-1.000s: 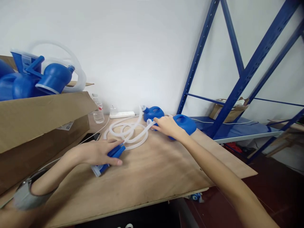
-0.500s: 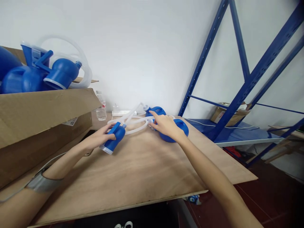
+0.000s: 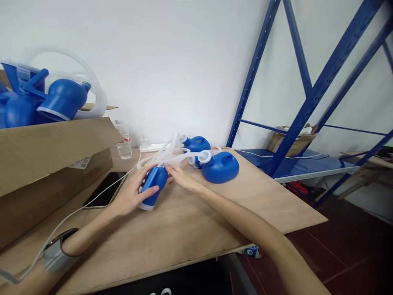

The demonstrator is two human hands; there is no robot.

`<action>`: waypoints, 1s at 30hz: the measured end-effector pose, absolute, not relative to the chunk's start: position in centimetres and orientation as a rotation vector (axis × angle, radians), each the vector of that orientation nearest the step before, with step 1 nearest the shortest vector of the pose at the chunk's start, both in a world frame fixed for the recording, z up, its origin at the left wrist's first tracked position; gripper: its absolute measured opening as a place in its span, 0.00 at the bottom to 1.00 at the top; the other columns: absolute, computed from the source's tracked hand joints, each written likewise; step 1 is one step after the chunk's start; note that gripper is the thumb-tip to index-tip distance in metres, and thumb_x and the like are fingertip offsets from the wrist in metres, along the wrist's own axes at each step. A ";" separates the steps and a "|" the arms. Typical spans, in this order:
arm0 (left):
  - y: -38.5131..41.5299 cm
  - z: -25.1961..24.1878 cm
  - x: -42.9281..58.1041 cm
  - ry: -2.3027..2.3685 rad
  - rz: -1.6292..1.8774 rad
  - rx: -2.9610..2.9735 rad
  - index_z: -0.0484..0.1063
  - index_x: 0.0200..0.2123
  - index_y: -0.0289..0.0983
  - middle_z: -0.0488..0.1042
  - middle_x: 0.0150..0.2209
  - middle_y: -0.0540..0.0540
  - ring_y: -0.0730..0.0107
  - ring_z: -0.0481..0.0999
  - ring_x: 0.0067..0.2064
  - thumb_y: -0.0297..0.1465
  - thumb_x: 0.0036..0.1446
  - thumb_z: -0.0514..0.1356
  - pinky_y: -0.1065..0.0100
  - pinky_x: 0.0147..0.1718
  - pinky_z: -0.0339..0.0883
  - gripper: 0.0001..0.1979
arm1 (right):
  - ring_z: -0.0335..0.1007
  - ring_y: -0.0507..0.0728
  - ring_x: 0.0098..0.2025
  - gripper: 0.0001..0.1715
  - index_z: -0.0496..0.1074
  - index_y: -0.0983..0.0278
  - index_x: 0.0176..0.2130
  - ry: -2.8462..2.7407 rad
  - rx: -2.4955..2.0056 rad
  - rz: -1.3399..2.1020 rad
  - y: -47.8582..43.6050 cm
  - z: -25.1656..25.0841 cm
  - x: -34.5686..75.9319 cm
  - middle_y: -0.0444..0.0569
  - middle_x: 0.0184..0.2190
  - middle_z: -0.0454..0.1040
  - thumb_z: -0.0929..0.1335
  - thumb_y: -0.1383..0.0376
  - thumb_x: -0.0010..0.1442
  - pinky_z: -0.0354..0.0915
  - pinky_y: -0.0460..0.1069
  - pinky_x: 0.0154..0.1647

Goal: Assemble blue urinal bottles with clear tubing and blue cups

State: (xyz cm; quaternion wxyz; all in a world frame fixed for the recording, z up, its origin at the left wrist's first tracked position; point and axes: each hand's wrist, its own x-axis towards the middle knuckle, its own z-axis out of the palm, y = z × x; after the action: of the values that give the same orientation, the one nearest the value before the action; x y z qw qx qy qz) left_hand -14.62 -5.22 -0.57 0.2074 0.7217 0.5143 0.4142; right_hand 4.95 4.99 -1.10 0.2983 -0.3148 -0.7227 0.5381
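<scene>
My left hand (image 3: 135,190) is wrapped round a blue plastic funnel cup (image 3: 156,182) with a handle, its white-rimmed wide end tilted toward me. At the cup's narrow neck, the fingers of my right hand (image 3: 181,178) close on the end of a clear hose (image 3: 167,153); the exact grip is partly hidden. Loops of the hose lie behind both hands. To the right, a blue plastic jug (image 3: 222,169) with a moulded handle lies on the table, apart from my hands. A second blue jug (image 3: 199,143) sits behind it.
An open cardboard box (image 3: 58,141) at left holds several blue cups and clear hose. A phone (image 3: 106,190) lies beside it, crossed by a white cable. Behind are a water bottle (image 3: 124,143) and a power strip (image 3: 155,147). Blue shelving (image 3: 251,78) stands right of the wooden table.
My right hand has left the jugs and moved left to the cup's neck. My left hand has turned the cup more upright. The view has shifted slightly right.
</scene>
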 end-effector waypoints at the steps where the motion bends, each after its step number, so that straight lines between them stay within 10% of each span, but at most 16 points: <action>1: -5.3 -0.8 -14.5 1.431 1.180 2.038 0.64 0.67 0.44 0.65 0.69 0.41 0.42 0.68 0.66 0.50 0.59 0.63 0.49 0.60 0.68 0.37 | 0.77 0.60 0.43 0.34 0.76 0.60 0.53 -1.875 -0.837 1.505 5.6 -1.3 4.2 0.54 0.47 0.80 0.60 0.39 0.69 0.71 0.52 0.38; 30: -5.1 1.1 -16.1 0.846 1.324 0.838 0.77 0.53 0.39 0.81 0.54 0.41 0.40 0.79 0.54 0.39 0.43 0.66 0.55 0.43 0.78 0.30 | 0.77 0.53 0.32 0.35 0.74 0.65 0.38 -1.996 -0.258 1.688 8.0 -2.2 5.1 0.47 0.32 0.78 0.73 0.36 0.53 0.70 0.45 0.31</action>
State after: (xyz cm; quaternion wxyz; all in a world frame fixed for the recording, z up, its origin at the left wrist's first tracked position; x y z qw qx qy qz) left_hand -16.08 -5.11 1.09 0.6291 0.3659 0.3693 0.5778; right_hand 5.06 8.01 -2.21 0.2546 -0.0948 -0.7349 0.6214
